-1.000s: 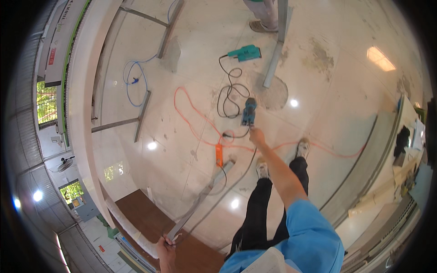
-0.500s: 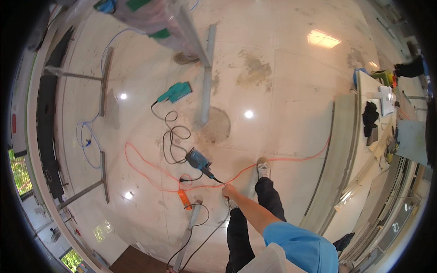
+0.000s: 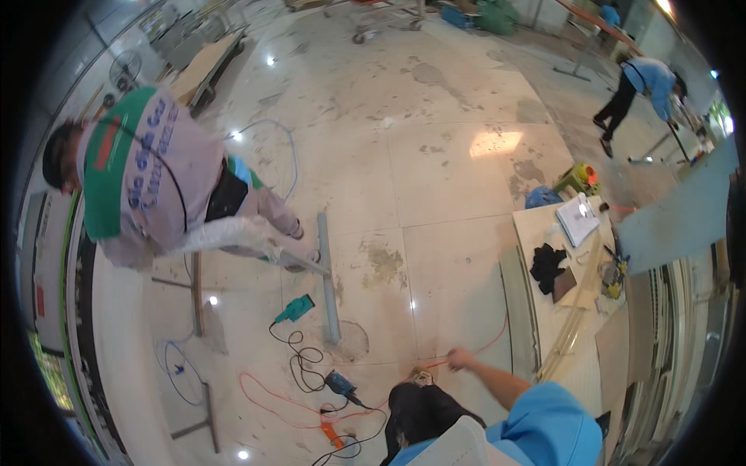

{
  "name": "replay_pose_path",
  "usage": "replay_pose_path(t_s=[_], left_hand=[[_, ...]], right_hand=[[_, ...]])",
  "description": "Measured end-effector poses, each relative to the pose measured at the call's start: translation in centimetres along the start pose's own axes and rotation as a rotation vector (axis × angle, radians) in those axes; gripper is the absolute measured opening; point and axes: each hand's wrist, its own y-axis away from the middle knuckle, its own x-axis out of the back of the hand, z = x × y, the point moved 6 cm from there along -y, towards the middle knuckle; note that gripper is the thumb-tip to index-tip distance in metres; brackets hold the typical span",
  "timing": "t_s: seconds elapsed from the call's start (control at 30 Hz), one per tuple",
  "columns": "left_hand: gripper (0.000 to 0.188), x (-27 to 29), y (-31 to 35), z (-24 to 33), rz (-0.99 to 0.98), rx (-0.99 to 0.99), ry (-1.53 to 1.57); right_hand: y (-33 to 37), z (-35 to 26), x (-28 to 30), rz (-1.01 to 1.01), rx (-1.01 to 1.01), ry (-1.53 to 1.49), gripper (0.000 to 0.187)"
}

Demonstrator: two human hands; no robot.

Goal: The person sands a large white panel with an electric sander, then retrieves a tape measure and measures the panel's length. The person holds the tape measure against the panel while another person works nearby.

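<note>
My right hand (image 3: 460,359) is raised ahead of my bent knee, its fingers curled. The orange cord (image 3: 493,339) passes behind it in this view; whether the hand touches it or holds anything I cannot make out. My left hand is out of view. Left of my feet, a blue power tool (image 3: 340,383) lies on the floor, its black cord curving toward the lower edge. Beyond it rests a teal power tool (image 3: 295,308) with a coiled black cord (image 3: 303,359). An orange socket block (image 3: 332,435) lies near my feet.
A co-worker (image 3: 167,175) in grey and green leans over at left, beside a metal stand (image 3: 326,279). At right is a worktable (image 3: 528,225) with a black cloth (image 3: 548,264) and a clipboard (image 3: 577,220). Another person (image 3: 649,85) bends at far right.
My right hand has left the black cord and moved right. The left hand's edge has gone out of view. My view has tilted up, showing the co-worker and farther room.
</note>
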Motion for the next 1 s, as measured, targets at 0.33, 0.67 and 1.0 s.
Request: replay_pose_path(t_s=[0.33, 0.67, 1.0], left_hand=[[0.006, -13.5, -8.4, 14.4, -0.048, 0.095, -0.246], [0.009, -46.0, -17.4, 47.4, -0.473, -0.067, -0.28], [0.035, -88.1, -14.3, 77.2, -0.616, -0.5, -0.891]], right_hand=[[11.9, 3.5, 30.5, 0.818, -0.198, -0.964, 0.027], [6.6, -10.1, 27.7, 0.64, -0.199, -1.214, 0.028], [-13.4, -15.8, 41.5, 0.143, -0.115, 0.113, 0.016]])
